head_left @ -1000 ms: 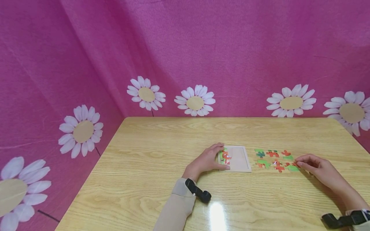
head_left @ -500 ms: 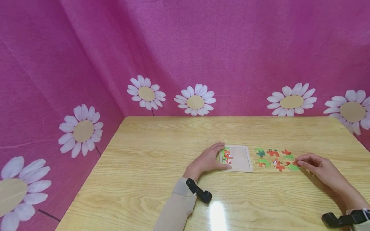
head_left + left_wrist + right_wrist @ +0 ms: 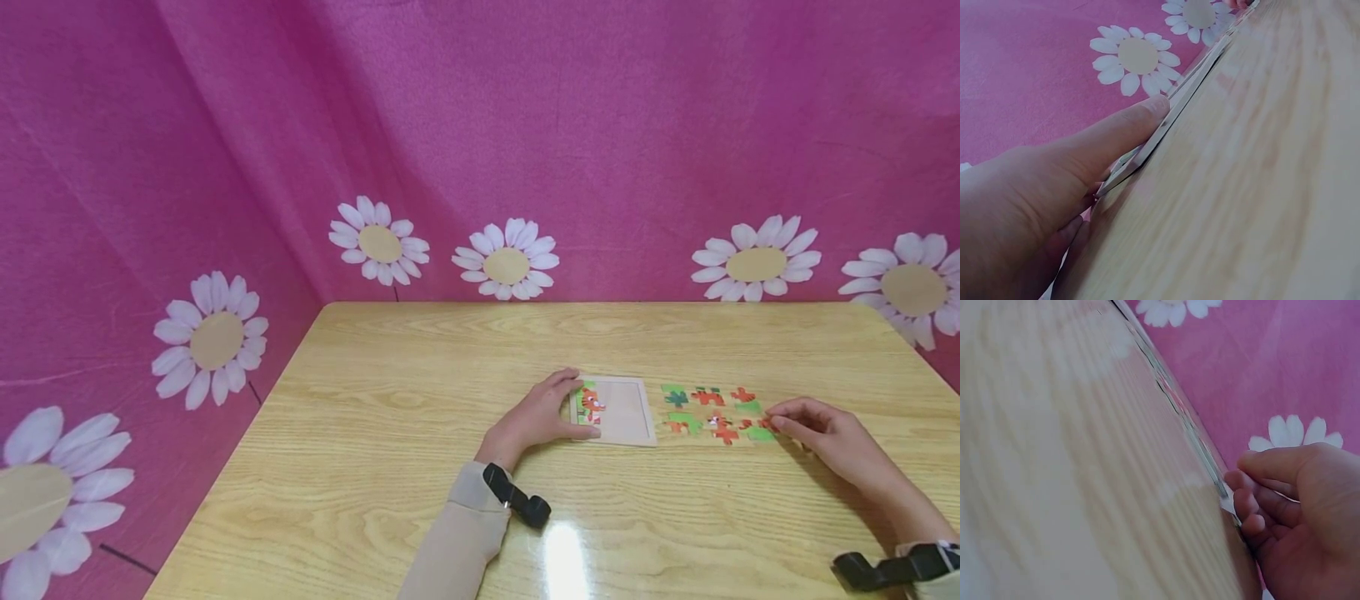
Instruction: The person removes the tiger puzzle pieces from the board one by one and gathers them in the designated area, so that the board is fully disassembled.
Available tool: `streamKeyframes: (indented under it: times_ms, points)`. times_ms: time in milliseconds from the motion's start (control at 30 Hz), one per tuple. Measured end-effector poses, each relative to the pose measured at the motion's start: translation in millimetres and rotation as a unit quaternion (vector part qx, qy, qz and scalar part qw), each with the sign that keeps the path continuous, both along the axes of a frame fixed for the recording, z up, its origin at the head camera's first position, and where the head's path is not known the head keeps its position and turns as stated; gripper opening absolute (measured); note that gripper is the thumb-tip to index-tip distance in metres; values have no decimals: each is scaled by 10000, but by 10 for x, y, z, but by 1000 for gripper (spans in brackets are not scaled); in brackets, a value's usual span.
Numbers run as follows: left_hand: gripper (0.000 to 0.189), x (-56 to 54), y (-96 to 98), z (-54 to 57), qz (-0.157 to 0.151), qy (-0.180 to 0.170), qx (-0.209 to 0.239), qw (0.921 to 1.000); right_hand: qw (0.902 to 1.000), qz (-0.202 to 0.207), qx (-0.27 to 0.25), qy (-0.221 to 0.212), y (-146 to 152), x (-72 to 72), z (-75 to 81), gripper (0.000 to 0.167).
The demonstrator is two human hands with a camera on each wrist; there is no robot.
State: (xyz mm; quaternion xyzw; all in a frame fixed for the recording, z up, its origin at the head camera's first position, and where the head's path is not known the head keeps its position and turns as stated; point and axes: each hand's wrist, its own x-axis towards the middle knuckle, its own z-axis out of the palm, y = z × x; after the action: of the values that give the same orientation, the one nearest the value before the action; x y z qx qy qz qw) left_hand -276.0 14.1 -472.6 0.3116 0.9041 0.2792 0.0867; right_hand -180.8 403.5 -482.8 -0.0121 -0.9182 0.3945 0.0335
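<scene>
A square wooden puzzle tray (image 3: 622, 412) lies on the table, its left side filled with pieces showing part of an orange tiger on green. My left hand (image 3: 531, 417) grips the tray's left side, thumb over the near edge and fingers at the far edge. To the right of the tray, several loose jigsaw pieces (image 3: 707, 397) lie in two rows, printed orange and green. My right hand (image 3: 821, 433) pinches the right edge of the near-right puzzle piece (image 3: 757, 432) between thumb and forefinger. Its other fingers curl beneath, as the right wrist view shows.
The wood-grain table (image 3: 360, 450) reaches back to a pink curtain (image 3: 600, 125) printed with white daisies, which also hangs along the left side. Black wrist straps sit on both forearms, and light glares off the table's near side.
The tray has slid slightly to the right under my left hand between the first and second frames. My right hand has stayed at the same puzzle piece.
</scene>
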Motion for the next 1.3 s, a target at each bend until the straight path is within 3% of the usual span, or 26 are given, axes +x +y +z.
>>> streamKeyframes:
  times_ms: [333,800,1300]
  points:
    - [90,0,8,-11,131,-23,41,9999,9966,168,-24,805,-458,-104,114,27]
    - [94,-5,19,-22,268,-99,182,9994,9908,835,-223,1039,-1091,-364,163,14]
    - [94,10,19,-56,307,-97,190,9993,9919,1153,200,499,-1676,-656,146,10]
